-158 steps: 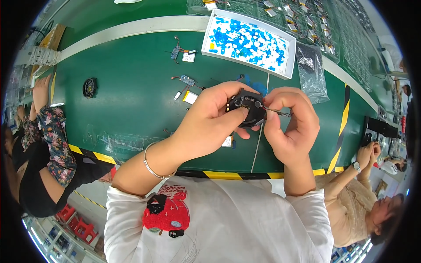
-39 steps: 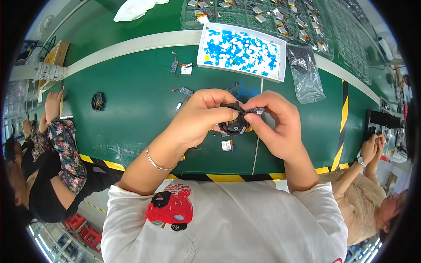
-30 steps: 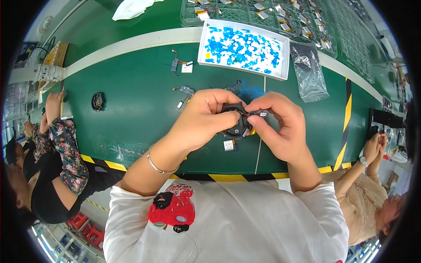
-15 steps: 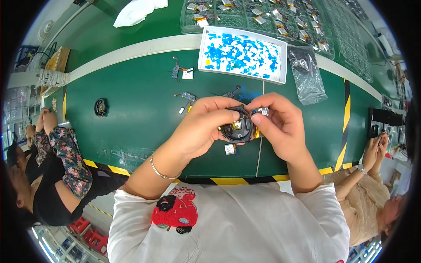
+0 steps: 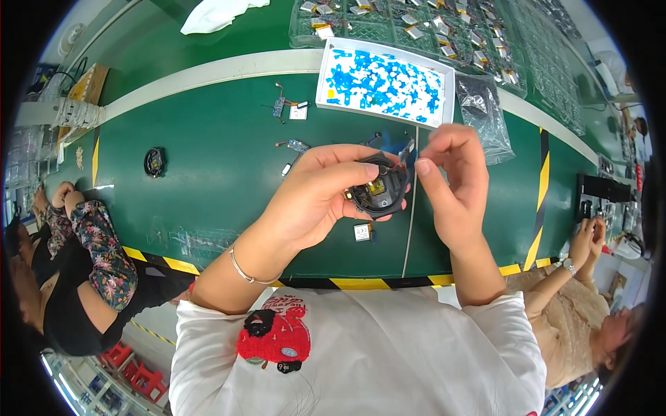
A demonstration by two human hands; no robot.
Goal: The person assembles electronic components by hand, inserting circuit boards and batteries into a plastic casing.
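Note:
My left hand (image 5: 322, 184) is closed around a round black plastic housing (image 5: 388, 200), its thumb pressing on the upper inside. Small electronic parts and a yellow patch show in the housing. A small circuit board (image 5: 408, 150) on thin wires stands up at the housing's upper right edge. Just right of this board is my right hand (image 5: 454, 184), thumb and curled fingers apart, with nothing visible between them. Below the housing a small silver battery (image 5: 363, 232) lies on the green table. Loose circuit boards with wires, one of them a blue board (image 5: 297, 146), lie beyond my left hand.
A white box (image 5: 320, 93) of small blue and white pieces stands beyond my hands, beside a clear plastic bag (image 5: 489, 128). Behind it are clear trays (image 5: 388, 31) of batteries. Another black housing (image 5: 155, 161) lies at left. People sit on both sides.
My right hand has let go of the small circuit board and drawn slightly up and right. The board now stands upright at the housing's edge. My left hand keeps its hold.

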